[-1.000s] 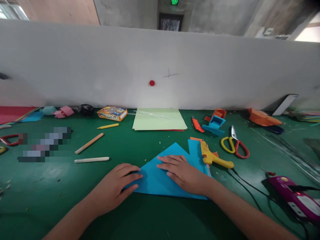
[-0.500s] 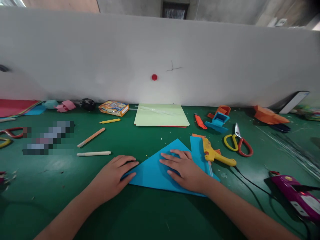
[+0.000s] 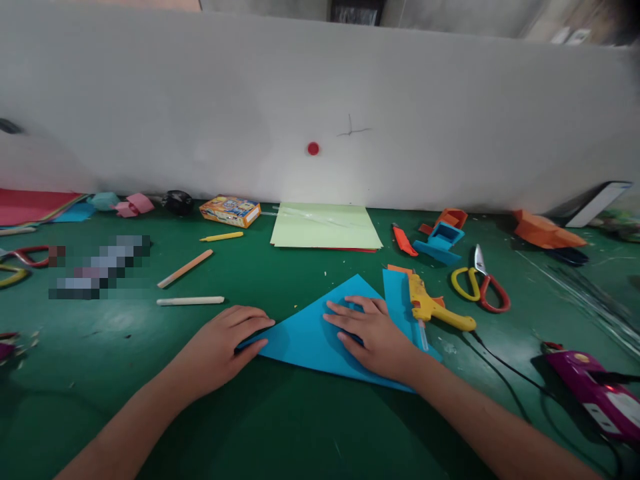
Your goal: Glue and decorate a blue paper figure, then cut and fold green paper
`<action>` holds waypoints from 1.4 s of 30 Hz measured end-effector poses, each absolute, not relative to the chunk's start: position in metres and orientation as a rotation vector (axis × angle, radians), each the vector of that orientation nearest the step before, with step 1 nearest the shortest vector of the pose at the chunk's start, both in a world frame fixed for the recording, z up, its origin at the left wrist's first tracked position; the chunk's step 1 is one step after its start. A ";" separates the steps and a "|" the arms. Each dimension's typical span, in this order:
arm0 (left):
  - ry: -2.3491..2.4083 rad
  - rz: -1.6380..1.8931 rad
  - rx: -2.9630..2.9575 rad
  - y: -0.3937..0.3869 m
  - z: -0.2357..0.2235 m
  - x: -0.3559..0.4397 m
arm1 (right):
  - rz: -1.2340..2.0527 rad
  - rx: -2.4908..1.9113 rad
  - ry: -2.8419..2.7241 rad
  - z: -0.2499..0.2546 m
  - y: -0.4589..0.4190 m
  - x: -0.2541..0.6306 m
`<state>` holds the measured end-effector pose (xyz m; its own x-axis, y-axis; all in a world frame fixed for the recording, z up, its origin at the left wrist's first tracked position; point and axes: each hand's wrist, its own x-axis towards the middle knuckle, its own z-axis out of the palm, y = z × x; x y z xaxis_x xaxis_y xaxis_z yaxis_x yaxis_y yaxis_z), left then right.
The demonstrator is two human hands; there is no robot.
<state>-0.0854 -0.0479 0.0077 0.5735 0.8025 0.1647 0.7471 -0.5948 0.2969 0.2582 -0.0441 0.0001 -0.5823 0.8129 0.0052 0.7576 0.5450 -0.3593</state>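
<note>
A folded blue paper [image 3: 300, 337] is laid in the lower centre of the frame, flat on the green tabletop [image 3: 280, 433]. Its left corner is covered by the left hand [image 3: 223, 347], whose grip is narrow, with the paper between thumb and fingers; whether it is pinched cannot be told. Its middle is pressed by the right hand [image 3: 373, 337], whose grip is wide, the fingers being spread flat. A yellow glue gun [image 3: 427, 308] is seen just beside the right hand, and scissors [image 3: 481, 283] are placed at centre right. Pale green sheets [image 3: 325, 230] are stacked at upper centre, while a white pen [image 3: 190, 301] is set at centre left.
</note>
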 end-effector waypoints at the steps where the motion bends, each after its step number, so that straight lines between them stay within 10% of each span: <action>1: 1.303 0.418 2.595 -0.048 0.010 -0.085 | 0.477 -1.332 -2.607 0.000 -0.044 0.259; 42: 1.505 0.158 2.634 -0.055 0.013 -0.085 | 0.459 -1.341 -2.642 0.001 -0.043 0.260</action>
